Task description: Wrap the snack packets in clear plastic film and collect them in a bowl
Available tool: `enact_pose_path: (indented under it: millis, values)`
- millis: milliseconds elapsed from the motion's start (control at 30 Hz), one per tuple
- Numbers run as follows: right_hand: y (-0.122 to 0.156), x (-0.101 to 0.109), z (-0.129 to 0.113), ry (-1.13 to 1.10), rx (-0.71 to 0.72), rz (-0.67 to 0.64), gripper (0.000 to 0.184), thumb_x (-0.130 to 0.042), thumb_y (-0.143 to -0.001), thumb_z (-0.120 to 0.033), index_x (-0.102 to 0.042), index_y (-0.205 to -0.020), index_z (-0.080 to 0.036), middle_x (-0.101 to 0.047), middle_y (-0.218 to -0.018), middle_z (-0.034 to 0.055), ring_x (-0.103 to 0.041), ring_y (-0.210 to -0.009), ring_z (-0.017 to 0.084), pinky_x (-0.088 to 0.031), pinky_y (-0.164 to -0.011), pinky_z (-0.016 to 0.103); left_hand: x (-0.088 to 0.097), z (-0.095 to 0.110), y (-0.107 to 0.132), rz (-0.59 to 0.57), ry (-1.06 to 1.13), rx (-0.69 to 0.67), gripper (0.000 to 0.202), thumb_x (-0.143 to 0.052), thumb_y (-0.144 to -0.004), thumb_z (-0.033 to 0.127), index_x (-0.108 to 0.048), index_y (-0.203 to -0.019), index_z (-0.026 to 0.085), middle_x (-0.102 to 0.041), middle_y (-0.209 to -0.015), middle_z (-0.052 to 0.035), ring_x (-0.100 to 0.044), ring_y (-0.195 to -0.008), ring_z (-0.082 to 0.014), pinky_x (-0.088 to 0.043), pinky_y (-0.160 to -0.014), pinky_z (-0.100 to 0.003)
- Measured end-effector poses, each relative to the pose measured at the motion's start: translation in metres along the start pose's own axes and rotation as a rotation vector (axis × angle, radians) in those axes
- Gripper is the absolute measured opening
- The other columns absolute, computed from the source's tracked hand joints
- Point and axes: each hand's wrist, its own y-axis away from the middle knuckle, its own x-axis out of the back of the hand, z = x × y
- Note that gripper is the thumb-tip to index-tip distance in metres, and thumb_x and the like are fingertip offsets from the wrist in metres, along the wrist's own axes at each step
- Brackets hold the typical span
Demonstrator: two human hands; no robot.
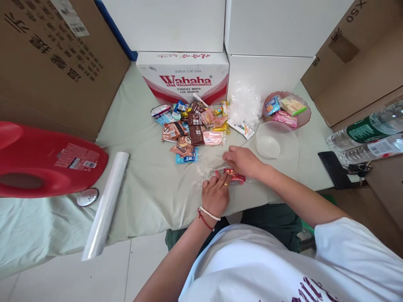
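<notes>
My left hand (215, 193) rests on the pale green cloth (151, 184), its fingers curled and pressed down on a clear plastic bag (209, 165) with a red snack packet (231, 175) inside. My right hand (244, 161) lies just beyond it, fingers bent, gripping the same bag and packet from the far side. A heap of small snack packets (192, 126) lies beyond the hands, in front of a Wahaha carton (184, 77).
An empty clear bowl (274, 140) and a pink bowl of snacks (286, 110) sit at the right, near crumpled clear bags (245, 102). A plastic roll (107, 205), a round metal lid (87, 196) and a red jug (44, 161) lie left. Water bottles (368, 138) and cardboard boxes stand around.
</notes>
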Motion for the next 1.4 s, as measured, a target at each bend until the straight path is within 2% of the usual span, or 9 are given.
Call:
enact_pose_path:
  millis: [300, 467, 567, 733, 833, 933, 1067, 1200, 1400]
  values:
    - [0.061, -0.083, -0.005, -0.122, 0.189, 0.053, 0.053, -0.045, -0.1, -0.008, -0.054, -0.149, -0.028, -0.059, -0.11, 0.0062, -0.053, -0.089, 0.018, -0.04, -0.074, 0.027, -0.006, -0.036, 0.017, 0.036, 0.439, 0.037, 0.038, -0.051, -0.085, 0.011, -0.078, -0.108, 0.025, -0.079, -0.113, -0.0078, -0.068, -0.108, -0.0259, -0.053, -0.092, -0.046]
    - [0.057, -0.09, -0.006, -0.227, 0.164, 0.064, 0.042, -0.047, -0.102, -0.014, -0.065, -0.137, -0.029, -0.056, -0.094, 0.0032, -0.048, -0.081, 0.018, -0.039, -0.072, 0.028, 0.002, -0.084, 0.023, 0.416, 0.662, 0.536, 0.03, -0.045, -0.092, 0.023, -0.073, -0.104, 0.023, -0.076, -0.114, -0.0071, -0.069, -0.111, -0.022, -0.054, -0.101, -0.042]
    - [0.057, -0.085, -0.013, -0.324, 0.106, 0.057, 0.027, -0.053, -0.103, -0.022, -0.07, -0.124, -0.023, -0.055, -0.09, 0.0031, -0.047, -0.079, 0.018, -0.039, -0.072, 0.027, 0.005, -0.091, 0.011, 0.346, 0.477, 0.687, 0.034, -0.044, -0.098, 0.034, -0.068, -0.117, 0.022, -0.07, -0.129, -0.0122, -0.061, -0.127, -0.0272, -0.046, -0.112, -0.051]
    - [0.056, -0.08, -0.018, -0.445, -0.003, 0.066, 0.019, -0.054, -0.106, -0.031, -0.069, -0.109, -0.021, -0.057, -0.089, 0.0015, -0.048, -0.078, 0.016, -0.039, -0.074, 0.027, 0.004, -0.065, 0.003, 0.134, 0.351, 0.595, 0.029, -0.079, -0.072, 0.041, -0.071, -0.092, 0.021, -0.058, -0.146, -0.0172, -0.04, -0.147, -0.0433, -0.033, -0.118, -0.064]
    - [0.054, -0.079, -0.018, -0.457, 0.028, 0.053, 0.017, -0.056, -0.104, -0.03, -0.07, -0.108, -0.02, -0.059, -0.091, 0.0021, -0.049, -0.079, 0.016, -0.04, -0.076, 0.027, 0.011, -0.047, 0.006, 0.153, 0.511, 0.623, 0.02, -0.071, -0.078, 0.04, -0.065, -0.082, 0.021, -0.07, -0.112, -0.0101, -0.066, -0.107, -0.0273, -0.053, -0.097, -0.045]
    - [0.052, -0.079, -0.022, -0.447, 0.025, 0.056, 0.019, -0.057, -0.103, -0.028, -0.07, -0.111, -0.018, -0.062, -0.095, 0.005, -0.054, -0.086, 0.018, -0.044, -0.082, 0.031, 0.017, -0.028, -0.002, 0.168, 0.769, 0.649, 0.022, -0.069, -0.083, 0.042, -0.066, -0.09, 0.021, -0.07, -0.086, -0.0011, -0.065, -0.074, -0.0161, -0.056, -0.075, -0.031]
    - [0.065, -0.08, -0.027, -0.378, 0.13, 0.135, 0.029, -0.051, -0.1, -0.016, -0.069, -0.123, -0.019, -0.064, -0.123, 0.0128, -0.057, -0.115, 0.025, -0.047, -0.102, 0.044, 0.011, -0.005, -0.023, 0.114, 0.846, 0.437, 0.024, -0.055, -0.095, 0.035, -0.074, -0.098, 0.02, -0.076, -0.099, -0.0069, -0.071, -0.094, -0.0204, -0.058, -0.091, -0.037]
    - [0.089, -0.078, -0.016, -0.443, 0.315, 0.174, 0.038, -0.051, -0.09, -0.006, -0.074, -0.114, -0.023, -0.067, -0.122, 0.0107, -0.059, -0.118, 0.025, -0.05, -0.104, 0.044, -0.006, 0.006, -0.024, 0.126, 0.491, 0.18, 0.033, -0.047, -0.095, 0.021, -0.075, -0.111, 0.017, -0.072, -0.124, -0.0146, -0.065, -0.118, -0.0271, -0.052, -0.107, -0.049]
    - [0.088, -0.079, 0.013, -0.29, -0.397, 0.596, 0.036, -0.058, -0.098, -0.033, -0.068, -0.128, -0.015, -0.059, -0.132, 0.0206, -0.052, -0.121, 0.035, -0.046, -0.106, 0.056, -0.02, 0.013, -0.007, 0.051, 0.065, 0.026, 0.052, -0.054, -0.085, 0.009, -0.065, -0.135, 0.018, -0.066, -0.142, -0.0133, -0.063, -0.123, -0.0313, -0.053, -0.093, -0.046]
